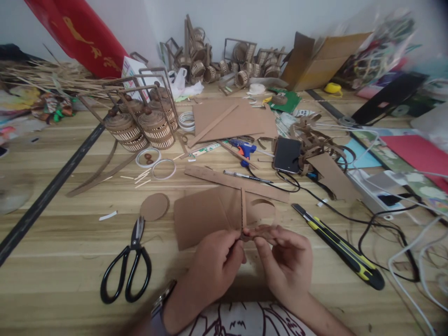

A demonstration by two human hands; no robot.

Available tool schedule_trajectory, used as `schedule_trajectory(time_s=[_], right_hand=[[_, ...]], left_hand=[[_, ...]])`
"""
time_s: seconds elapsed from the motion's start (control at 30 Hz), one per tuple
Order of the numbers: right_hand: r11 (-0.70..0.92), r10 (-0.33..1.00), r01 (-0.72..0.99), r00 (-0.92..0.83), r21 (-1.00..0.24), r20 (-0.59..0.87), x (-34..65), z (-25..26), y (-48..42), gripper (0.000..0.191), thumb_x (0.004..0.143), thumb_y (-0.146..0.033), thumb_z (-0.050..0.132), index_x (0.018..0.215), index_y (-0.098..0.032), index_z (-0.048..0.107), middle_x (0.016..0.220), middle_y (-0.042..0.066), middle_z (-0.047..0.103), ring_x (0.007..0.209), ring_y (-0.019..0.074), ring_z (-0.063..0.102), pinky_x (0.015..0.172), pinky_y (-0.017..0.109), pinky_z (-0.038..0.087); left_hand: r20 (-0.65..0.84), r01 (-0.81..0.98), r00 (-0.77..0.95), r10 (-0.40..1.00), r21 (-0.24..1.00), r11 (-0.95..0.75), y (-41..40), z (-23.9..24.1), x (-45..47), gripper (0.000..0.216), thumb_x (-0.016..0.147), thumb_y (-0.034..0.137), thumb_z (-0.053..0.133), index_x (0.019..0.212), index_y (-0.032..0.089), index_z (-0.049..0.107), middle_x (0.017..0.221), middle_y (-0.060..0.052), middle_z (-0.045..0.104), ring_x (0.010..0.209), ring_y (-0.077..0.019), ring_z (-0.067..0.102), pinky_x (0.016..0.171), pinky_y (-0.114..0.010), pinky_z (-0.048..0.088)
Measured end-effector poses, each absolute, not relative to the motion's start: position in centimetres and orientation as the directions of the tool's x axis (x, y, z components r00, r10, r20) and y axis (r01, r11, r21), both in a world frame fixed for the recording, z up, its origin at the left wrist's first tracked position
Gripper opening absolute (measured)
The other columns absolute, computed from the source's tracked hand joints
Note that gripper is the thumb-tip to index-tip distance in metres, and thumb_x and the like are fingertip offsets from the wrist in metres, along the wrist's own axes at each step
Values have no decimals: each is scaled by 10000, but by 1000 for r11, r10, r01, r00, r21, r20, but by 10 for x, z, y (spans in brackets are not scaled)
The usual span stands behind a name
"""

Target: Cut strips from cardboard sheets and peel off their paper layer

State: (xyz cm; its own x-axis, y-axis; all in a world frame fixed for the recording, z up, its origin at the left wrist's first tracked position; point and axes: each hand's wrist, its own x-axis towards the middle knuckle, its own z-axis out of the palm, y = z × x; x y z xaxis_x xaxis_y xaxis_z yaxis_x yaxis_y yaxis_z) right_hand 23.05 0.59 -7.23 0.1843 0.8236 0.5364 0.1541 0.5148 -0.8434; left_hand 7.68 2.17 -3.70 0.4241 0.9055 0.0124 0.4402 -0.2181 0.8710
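My left hand (214, 265) and my right hand (289, 261) meet above the wooden table (70, 261), both pinching a thin cardboard strip (243, 207) that stands up from between the fingertips. The strip's lower end bends sideways under my right fingers. Right behind the hands lies a flat cardboard sheet (199, 217) with a round hole cut in it. A cardboard disc (154, 206) rests to its left. Black-handled scissors (130, 266) lie left of my left hand, and a yellow and black utility knife (338, 245) lies to the right.
Woven cardboard lanterns in frames (143, 122) stand at the back left, with several more by the wall (217, 58). A blue glue gun (244, 150), a phone (287, 155), cardboard sheets (231, 119), a long black bar (49, 196) and cables (378, 219) crowd the table.
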Motion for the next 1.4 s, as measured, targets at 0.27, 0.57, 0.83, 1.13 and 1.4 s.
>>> schedule_trajectory(time_s=[0.27, 0.57, 0.83, 1.13, 1.4], right_hand=[[571, 803, 289, -3, -768, 596, 239, -76, 4, 423, 841, -18, 631, 1126, -328, 596, 990, 22, 781, 913, 213, 752, 733, 367, 620], [594, 771, 422, -54, -685, 635, 242, -74, 5, 428, 836, -11, 598, 1137, -315, 611, 966, 34, 780, 902, 224, 752, 721, 383, 612], [545, 800, 269, 116, -794, 588, 234, -76, 5, 355, 864, -39, 630, 1098, -295, 553, 894, 10, 765, 845, 194, 750, 720, 369, 620], [411, 873, 78, 253, -908, 416, 227, -62, 11, 200, 926, -175, 634, 1044, -286, 517, 785, -35, 724, 714, 137, 747, 616, 233, 613], [528, 822, 200, 124, -826, 555, 233, -73, 6, 291, 898, -96, 617, 1110, -281, 543, 891, 24, 754, 812, 191, 751, 684, 347, 627]], left_hand=[[-66, 477, 425, 903, 864, -162, 20, -36, 76, 244, 996, 272, 400, 917, 187, 615, 836, -44, 724, 764, -182, 666, 678, -254, 434], [-22, 524, 427, 904, 821, -227, 19, -40, 79, 264, 989, 224, 387, 847, 185, 607, 813, -55, 719, 740, -182, 668, 670, -255, 435], [9, 470, 445, 895, 849, -242, 21, -43, 77, 302, 990, 250, 380, 798, 193, 605, 784, -47, 711, 751, -182, 664, 699, -258, 441], [8, 373, 486, 874, 902, -216, 24, -37, 72, 329, 986, 246, 415, 747, 186, 634, 768, -32, 721, 747, -163, 663, 691, -233, 421], [-150, 409, 425, 893, 911, -41, 24, -33, 75, 289, 984, 339, 430, 899, 187, 661, 779, -28, 749, 723, -169, 695, 649, -233, 441]])
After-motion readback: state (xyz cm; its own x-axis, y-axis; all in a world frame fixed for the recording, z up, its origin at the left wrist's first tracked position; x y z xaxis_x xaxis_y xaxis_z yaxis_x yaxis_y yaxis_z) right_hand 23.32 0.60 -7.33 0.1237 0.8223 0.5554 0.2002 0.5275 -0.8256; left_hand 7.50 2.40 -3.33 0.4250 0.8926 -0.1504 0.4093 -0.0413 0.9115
